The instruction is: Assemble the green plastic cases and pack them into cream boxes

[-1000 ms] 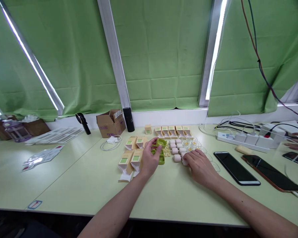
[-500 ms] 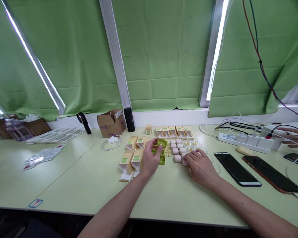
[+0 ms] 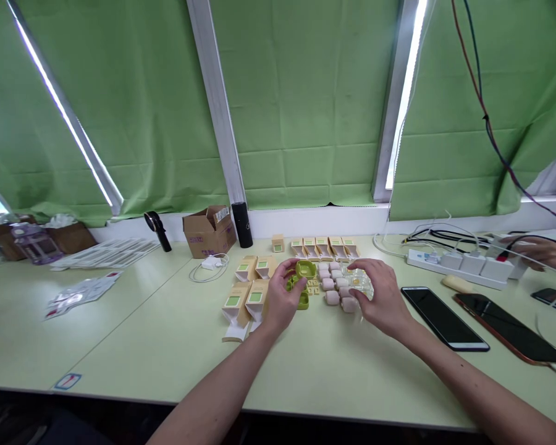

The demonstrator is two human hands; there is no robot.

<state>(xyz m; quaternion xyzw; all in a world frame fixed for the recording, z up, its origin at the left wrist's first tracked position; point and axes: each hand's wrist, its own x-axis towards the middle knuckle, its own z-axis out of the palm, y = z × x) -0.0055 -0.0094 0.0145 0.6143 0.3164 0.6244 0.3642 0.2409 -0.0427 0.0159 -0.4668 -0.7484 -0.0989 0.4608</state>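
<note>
My left hand (image 3: 283,300) is closed on a small green square tray (image 3: 306,269), holding it between thumb and fingers. More green trays (image 3: 303,301) lie beneath it, partly hidden by the hand. Beside them are small yellow pieces (image 3: 313,287). Pale pink rounded blocks (image 3: 332,298) stand in rows in the middle. My right hand (image 3: 384,296) is over their right side, thumb and fingers apart, with nothing visible gripped. Its thumb is close to the nearest pink blocks, and its fingertips are by clear plastic cups (image 3: 361,281), some hidden behind the hand.
Open cardboard boxes with green windows (image 3: 256,296) stand left, with another row (image 3: 324,248) behind. A brown carton (image 3: 210,232) and black cylinder (image 3: 241,225) are at the back. Phones (image 3: 445,318) and a power strip (image 3: 458,267) lie right, near another person's hand (image 3: 540,252).
My right hand has lifted off the pink blocks and moved slightly right, its thumb and fingers spreading apart. My left hand keeps the green tray in nearly the same place.
</note>
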